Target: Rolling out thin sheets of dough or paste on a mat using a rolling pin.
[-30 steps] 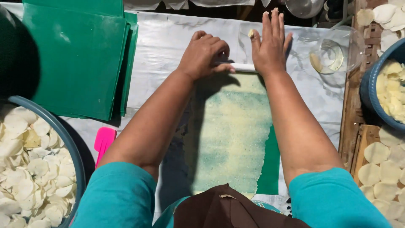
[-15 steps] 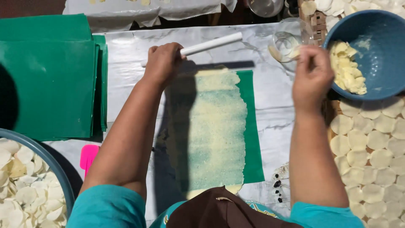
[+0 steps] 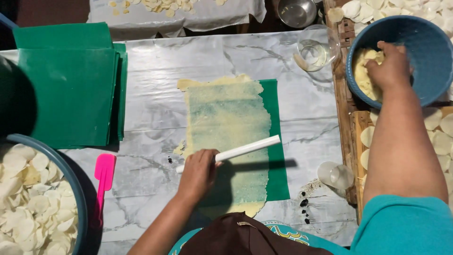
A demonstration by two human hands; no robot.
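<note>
Rolling pin (image 3: 238,152), a slim white rod, lies slantwise across the lower part of the thin dough sheet (image 3: 226,127), its right end higher than its left. Left hand (image 3: 198,172) clamps the rod's left end, fingers curled around it; the rest of the rod runs free to the right, ending over the green mat (image 3: 277,141) near the mat's right edge. Dough sheet covers most of the mat and overhangs it at the top left and bottom edges.

Right hand (image 3: 389,68) is inside the blue bowl (image 3: 424,56), fingers bent down into the pale dough lump (image 3: 363,71); whether they grip it cannot be told.

Marble-patterned table cover (image 3: 155,104) shows bare room left of the sheet, bounded by a stack of green sheets (image 3: 66,89) and a pink spatula (image 3: 103,182). To the right, bare cover runs to a wooden rack (image 3: 347,123), with a clear glass (image 3: 314,49) above and a small clear cup (image 3: 335,174) below.
</note>
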